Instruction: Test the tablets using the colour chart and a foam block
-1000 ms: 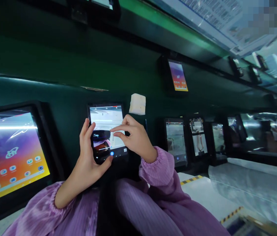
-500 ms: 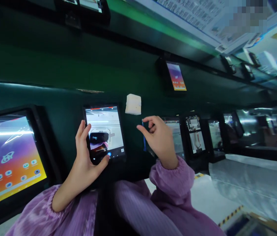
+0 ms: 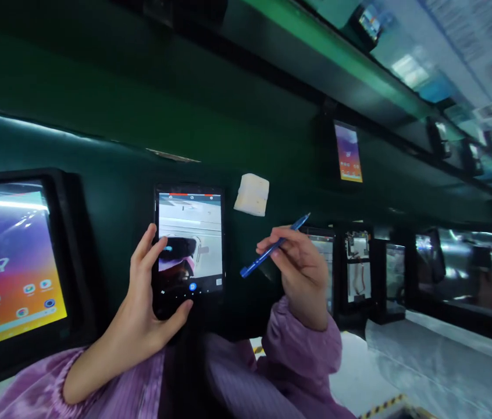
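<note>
A tablet (image 3: 205,250) lies on the dark green bench, its lit screen showing a camera picture. My left hand (image 3: 148,311) grips it at the lower left, two fingers along the left edge and the thumb at the bottom edge. In my right hand (image 3: 305,273), right of the tablet, a blue pen (image 3: 252,267) is pinched between thumb and fingers. The pen slants, its lower left end near the tablet and its narrow end pointing up right. A white folded cloth (image 3: 252,195) lies just beyond, touched by neither hand.
A larger tablet (image 3: 19,262) with a lit home screen lies at the left. A small lit device (image 3: 348,152) stands at the back right. Beyond my right hand are an opened device (image 3: 358,267) and several dark-framed ones. Clear sheeting (image 3: 438,361) covers the lower right.
My right hand has taken up the blue pen, which lay on the bench beside it. My left hand stays at the tablet. The view has turned a little.
</note>
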`<state>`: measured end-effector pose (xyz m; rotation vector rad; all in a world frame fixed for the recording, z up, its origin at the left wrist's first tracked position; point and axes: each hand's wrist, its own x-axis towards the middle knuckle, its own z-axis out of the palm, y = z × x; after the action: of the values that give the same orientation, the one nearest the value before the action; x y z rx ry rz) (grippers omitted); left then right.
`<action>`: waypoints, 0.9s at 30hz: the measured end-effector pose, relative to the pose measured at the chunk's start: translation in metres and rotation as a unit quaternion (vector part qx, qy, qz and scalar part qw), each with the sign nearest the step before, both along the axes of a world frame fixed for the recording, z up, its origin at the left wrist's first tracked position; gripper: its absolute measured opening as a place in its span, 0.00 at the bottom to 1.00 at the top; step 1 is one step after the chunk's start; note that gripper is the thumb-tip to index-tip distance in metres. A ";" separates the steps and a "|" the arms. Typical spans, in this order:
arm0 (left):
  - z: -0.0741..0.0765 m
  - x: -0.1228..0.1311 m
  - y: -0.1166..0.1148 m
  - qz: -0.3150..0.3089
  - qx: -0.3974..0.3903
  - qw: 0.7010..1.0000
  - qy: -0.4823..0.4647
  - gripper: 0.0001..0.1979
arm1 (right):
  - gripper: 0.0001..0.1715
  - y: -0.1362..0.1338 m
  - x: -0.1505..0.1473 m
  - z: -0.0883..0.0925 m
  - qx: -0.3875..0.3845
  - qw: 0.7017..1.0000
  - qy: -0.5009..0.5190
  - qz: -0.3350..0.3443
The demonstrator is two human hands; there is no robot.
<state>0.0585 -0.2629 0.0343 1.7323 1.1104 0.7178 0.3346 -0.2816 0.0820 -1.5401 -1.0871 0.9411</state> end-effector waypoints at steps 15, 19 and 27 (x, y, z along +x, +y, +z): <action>-0.002 0.011 -0.001 0.031 0.046 0.998 0.036 0.58 | 0.05 0.042 -0.046 -0.034 0.067 0.995 0.079 0.013; 0.004 0.009 0.000 0.044 0.011 0.999 0.016 0.58 | 0.14 0.041 -0.048 -0.036 0.055 0.996 0.067 0.020; 0.017 0.007 0.004 0.021 -0.022 0.998 0.048 0.58 | 0.24 0.036 -0.055 -0.034 0.109 0.989 -0.093 0.033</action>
<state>0.0657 -0.2589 0.0514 1.7253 1.2219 0.6376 0.2801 -0.2459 0.0485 -1.4375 -1.3350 0.7059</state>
